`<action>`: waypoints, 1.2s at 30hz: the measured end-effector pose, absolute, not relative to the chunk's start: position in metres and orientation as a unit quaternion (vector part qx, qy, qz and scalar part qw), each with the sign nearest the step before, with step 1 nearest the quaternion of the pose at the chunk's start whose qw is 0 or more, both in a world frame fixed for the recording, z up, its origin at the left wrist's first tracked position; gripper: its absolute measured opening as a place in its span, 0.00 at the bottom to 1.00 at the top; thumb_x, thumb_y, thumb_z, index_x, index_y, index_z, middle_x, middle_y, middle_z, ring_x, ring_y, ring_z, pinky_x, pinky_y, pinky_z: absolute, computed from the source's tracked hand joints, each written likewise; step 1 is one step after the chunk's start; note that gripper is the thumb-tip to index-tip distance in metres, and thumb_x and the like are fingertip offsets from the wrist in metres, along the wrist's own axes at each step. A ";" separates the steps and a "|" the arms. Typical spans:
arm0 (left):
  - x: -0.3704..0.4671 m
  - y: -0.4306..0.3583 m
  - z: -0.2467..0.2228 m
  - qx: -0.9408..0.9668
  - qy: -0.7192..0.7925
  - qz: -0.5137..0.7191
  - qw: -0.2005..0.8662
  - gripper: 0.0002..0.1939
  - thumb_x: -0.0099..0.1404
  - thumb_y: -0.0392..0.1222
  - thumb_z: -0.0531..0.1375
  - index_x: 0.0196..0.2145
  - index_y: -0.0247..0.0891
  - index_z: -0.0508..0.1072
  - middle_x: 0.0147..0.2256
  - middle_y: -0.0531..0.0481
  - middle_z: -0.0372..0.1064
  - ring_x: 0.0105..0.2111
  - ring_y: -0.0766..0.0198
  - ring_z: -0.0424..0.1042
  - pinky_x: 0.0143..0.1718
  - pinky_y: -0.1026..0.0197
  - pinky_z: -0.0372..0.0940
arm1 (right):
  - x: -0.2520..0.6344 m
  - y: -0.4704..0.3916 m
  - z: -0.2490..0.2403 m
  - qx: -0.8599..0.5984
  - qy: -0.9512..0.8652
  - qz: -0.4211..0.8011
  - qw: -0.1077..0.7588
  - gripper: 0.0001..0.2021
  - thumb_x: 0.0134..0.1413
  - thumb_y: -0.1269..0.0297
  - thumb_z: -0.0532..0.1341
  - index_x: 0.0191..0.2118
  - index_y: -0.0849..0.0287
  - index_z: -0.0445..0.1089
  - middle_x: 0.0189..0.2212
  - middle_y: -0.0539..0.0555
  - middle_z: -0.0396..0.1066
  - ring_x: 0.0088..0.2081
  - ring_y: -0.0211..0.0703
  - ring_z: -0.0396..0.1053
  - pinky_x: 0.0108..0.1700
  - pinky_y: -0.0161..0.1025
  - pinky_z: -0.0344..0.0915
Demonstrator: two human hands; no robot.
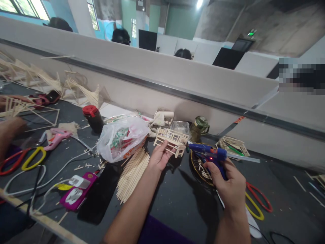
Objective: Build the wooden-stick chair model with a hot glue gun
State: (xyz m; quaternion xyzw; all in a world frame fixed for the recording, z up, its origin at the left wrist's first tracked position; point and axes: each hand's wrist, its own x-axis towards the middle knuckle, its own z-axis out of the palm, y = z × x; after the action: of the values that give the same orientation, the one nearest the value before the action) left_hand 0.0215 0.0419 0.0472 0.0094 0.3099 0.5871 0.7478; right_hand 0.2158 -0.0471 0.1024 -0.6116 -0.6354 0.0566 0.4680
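Note:
My left hand (pixel 162 156) is closed on a small wooden stick model (pixel 175 139), a frame with rails and short legs, held above the dark table. In my right hand (pixel 228 179) is a blue hot glue gun (pixel 209 152), with a red light glowing and a clear glue stick (pixel 245 157) coming out of its back. The gun's nozzle points left, close to the model's right end; whether it touches cannot be made out. Below the gun lies a round dark tray with a gold rim (pixel 200 178), partly hidden by the gun and hand.
Wooden sticks (pixel 134 176) lie beside my left forearm, near a black phone (pixel 100 195) and purple power strip (pixel 78 191). Behind stand a plastic bag (pixel 124 137), dark bottle (pixel 93 118) and green jar (pixel 199 128). Red-yellow scissors (pixel 257 200) lie right. A co-worker's hand (pixel 11 130) is left.

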 end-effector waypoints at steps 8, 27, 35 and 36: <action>0.026 0.040 0.061 -0.115 0.305 0.543 0.774 0.05 0.64 0.31 0.61 0.29 0.32 0.71 0.26 0.49 0.73 0.25 0.68 0.74 0.29 0.67 0.73 | 0.214 -0.049 0.108 -0.622 -0.594 0.133 0.493 0.14 0.55 0.52 0.62 0.34 0.59 0.76 0.35 0.57 0.76 0.35 0.47 0.73 0.38 0.40 0.68; 0.050 0.026 0.041 -0.193 0.256 0.483 0.815 0.08 0.69 0.37 0.56 0.37 0.28 0.73 0.32 0.41 0.74 0.31 0.64 0.77 0.23 0.72 0.71 | 0.214 -0.048 0.106 -0.645 -0.600 0.135 0.453 0.15 0.56 0.51 0.61 0.34 0.59 0.74 0.36 0.57 0.77 0.34 0.46 0.72 0.35 0.38 0.67; 0.052 0.025 0.040 -0.207 0.245 0.481 0.816 0.09 0.69 0.38 0.56 0.35 0.29 0.72 0.31 0.43 0.74 0.30 0.65 0.77 0.22 0.72 0.70 | 0.214 -0.046 0.099 -0.656 -0.598 0.137 0.439 0.17 0.56 0.49 0.61 0.39 0.59 0.74 0.35 0.57 0.77 0.35 0.47 0.72 0.39 0.40 0.67; 0.052 0.025 0.039 -0.206 0.247 0.484 0.814 0.09 0.69 0.37 0.56 0.35 0.30 0.72 0.31 0.43 0.74 0.30 0.64 0.77 0.22 0.72 0.71 | 0.214 -0.046 0.099 -0.657 -0.597 0.136 0.440 0.17 0.56 0.49 0.61 0.39 0.59 0.74 0.35 0.57 0.77 0.34 0.47 0.72 0.39 0.40 0.67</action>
State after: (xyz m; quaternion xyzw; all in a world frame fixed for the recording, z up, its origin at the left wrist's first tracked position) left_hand 0.0520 0.0251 0.0393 -0.2060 0.2470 0.4835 0.8141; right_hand 0.2136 -0.0455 0.0993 -0.6571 -0.5966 0.1361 0.4401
